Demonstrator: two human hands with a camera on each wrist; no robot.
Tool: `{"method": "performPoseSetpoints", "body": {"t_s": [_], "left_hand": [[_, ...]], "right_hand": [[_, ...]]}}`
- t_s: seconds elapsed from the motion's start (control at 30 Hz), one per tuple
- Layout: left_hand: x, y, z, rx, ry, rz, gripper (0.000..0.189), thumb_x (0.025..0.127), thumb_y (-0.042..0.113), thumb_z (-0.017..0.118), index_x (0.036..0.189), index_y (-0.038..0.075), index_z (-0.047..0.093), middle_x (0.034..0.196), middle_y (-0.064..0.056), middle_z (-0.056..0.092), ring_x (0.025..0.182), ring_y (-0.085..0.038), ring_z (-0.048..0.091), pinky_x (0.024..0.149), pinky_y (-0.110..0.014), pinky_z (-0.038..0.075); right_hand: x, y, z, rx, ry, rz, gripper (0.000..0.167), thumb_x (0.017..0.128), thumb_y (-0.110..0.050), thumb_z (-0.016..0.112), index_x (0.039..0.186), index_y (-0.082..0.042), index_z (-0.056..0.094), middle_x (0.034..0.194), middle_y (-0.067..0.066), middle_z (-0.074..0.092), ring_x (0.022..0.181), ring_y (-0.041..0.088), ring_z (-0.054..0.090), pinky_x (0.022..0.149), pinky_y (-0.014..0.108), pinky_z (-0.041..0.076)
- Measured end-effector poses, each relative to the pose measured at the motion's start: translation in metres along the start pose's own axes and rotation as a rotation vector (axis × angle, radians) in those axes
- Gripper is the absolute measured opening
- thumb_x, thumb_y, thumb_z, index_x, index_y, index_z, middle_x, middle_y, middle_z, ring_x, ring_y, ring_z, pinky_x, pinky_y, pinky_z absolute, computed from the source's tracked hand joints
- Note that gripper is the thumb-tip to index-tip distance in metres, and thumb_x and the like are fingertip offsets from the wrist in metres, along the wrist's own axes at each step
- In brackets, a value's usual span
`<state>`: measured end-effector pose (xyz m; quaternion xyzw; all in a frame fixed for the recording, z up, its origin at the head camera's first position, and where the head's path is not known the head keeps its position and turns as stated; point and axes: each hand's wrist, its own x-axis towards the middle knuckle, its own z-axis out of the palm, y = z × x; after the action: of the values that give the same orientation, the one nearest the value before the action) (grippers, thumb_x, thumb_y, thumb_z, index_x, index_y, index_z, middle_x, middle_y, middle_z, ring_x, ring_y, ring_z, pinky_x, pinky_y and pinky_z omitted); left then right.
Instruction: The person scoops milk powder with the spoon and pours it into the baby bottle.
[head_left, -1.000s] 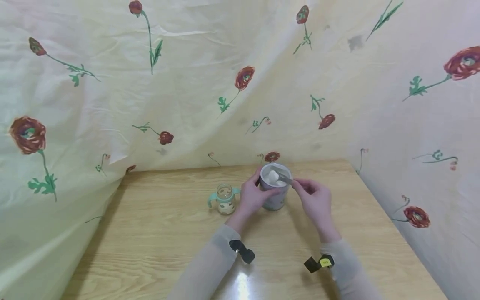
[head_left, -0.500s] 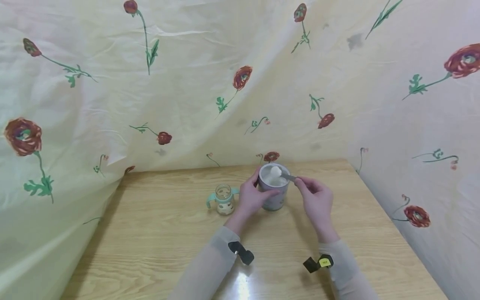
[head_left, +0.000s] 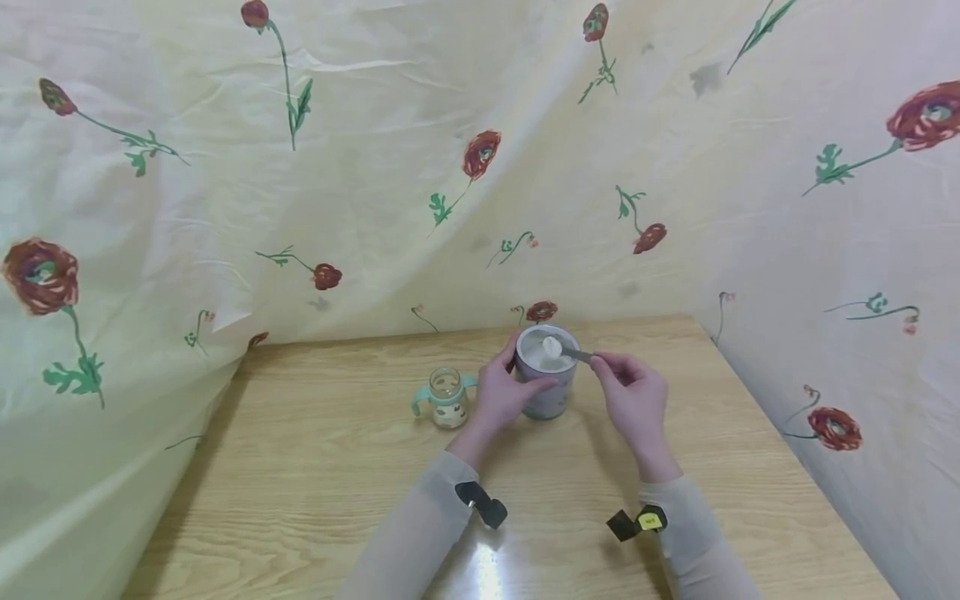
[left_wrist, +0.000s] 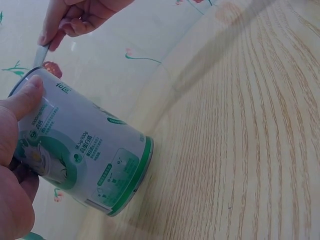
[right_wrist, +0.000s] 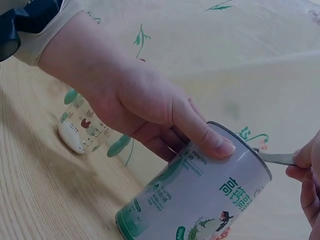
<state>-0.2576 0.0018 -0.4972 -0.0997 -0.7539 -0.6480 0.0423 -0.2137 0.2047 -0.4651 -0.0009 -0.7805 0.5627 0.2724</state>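
Powder (head_left: pixel 552 347) on the spoon (head_left: pixel 579 355) looks flatter now, so probably levelled, tiny view tho; right hand (head_left: pixel 636 402) pinches spoon, left hand (head_left: pixel 502 397) grips can (head_left: pixel 547 402).

Flower-printed cloth (head_left: pixel 375 183) behind wood-grain table (head_left: pixel 315 475)

Can (head_left: pixel 551 402): pale, printed green, green band round base; lidless, mouth up, near the back of the bench (head_left: pixel 315 467). Scoop (head_left: pixel 579 355): grey, flat-handled, bowl end at the can's mouth, handle jutting out past the right side of the rim. Powder (head_left: pixel 552 347): white, heaped on the scoop.
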Motion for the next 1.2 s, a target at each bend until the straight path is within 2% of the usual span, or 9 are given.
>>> {"method": "performPoseSetpoints", "body": {"t_s": [0.17, 0.37, 0.67, 0.9, 1.03, 1.2], "left_hand": [[0.0, 0.0, 0.0, 0.007, 0.0, 0.005, 0.104, 0.078, 0.026, 0.099, 0.164, 0.011, 0.043, 0.164, -0.008, 0.046, 0.148, -0.03, 0.048, 0.12, -0.039, 0.043], [-0.001, 0.0, 0.0, 0.004, -0.004, -0.003, 0.105, 0.078, 0.027, 0.099, 0.164, 0.012, 0.042, 0.166, -0.009, 0.044, 0.149, -0.03, 0.047, 0.12, -0.04, 0.042], [0.0, -0.001, 0.0, 0.011, -0.005, -0.005, 0.104, 0.078, 0.026, 0.099, 0.164, 0.009, 0.042, 0.166, -0.008, 0.043, 0.149, -0.031, 0.047, 0.121, -0.041, 0.042], [-0.001, 0.001, -0.001, 0.014, -0.005, -0.003, 0.104, 0.078, 0.024, 0.098, 0.164, 0.007, 0.041, 0.166, -0.01, 0.043, 0.149, -0.032, 0.047, 0.121, -0.042, 0.042], [-0.001, 0.002, -0.001, 0.023, -0.005, -0.009, 0.104, 0.079, 0.024, 0.098, 0.164, 0.009, 0.041, 0.166, -0.009, 0.043, 0.149, -0.031, 0.047, 0.12, -0.041, 0.042], [-0.001, 0.002, -0.001, 0.016, -0.011, -0.005, 0.104, 0.079, 0.025, 0.098, 0.164, 0.005, 0.04, 0.166, -0.01, 0.042, 0.149, -0.033, 0.046, 0.121, -0.042, 0.042]], "right_hand": [[-0.001, 0.001, 0.0, 0.021, 0.004, 0.015, 0.01, 0.098, -0.007, 0.079, 0.103, 0.001, 0.081, 0.09, 0.01, 0.079, 0.067, 0.006, 0.063, 0.053, 0.014, 0.048], [-0.003, -0.01, 0.002, -0.003, 0.01, 0.021, 0.011, 0.098, -0.002, 0.077, 0.104, 0.006, 0.079, 0.096, 0.025, 0.078, 0.068, 0.002, 0.06, 0.055, 0.011, 0.045], [-0.001, 0.002, 0.001, 0.004, 0.001, 0.012, 0.012, 0.099, -0.01, 0.079, 0.102, 0.002, 0.08, 0.09, 0.012, 0.079, 0.067, 0.008, 0.062, 0.054, 0.015, 0.048], [-0.001, 0.0, 0.004, 0.012, 0.005, 0.022, 0.01, 0.098, -0.007, 0.079, 0.102, 0.003, 0.08, 0.093, 0.018, 0.079, 0.067, 0.005, 0.061, 0.055, 0.013, 0.047], [-0.003, -0.007, 0.006, -0.005, 0.025, 0.013, 0.009, 0.098, -0.001, 0.077, 0.102, 0.007, 0.078, 0.092, 0.023, 0.077, 0.065, 0.003, 0.057, 0.054, 0.011, 0.044], [-0.009, -0.031, 0.006, -0.017, 0.04, -0.04, 0.006, 0.095, 0.007, 0.076, 0.099, 0.012, 0.077, 0.088, 0.027, 0.075, 0.064, 0.002, 0.056, 0.056, 0.01, 0.044]]}}
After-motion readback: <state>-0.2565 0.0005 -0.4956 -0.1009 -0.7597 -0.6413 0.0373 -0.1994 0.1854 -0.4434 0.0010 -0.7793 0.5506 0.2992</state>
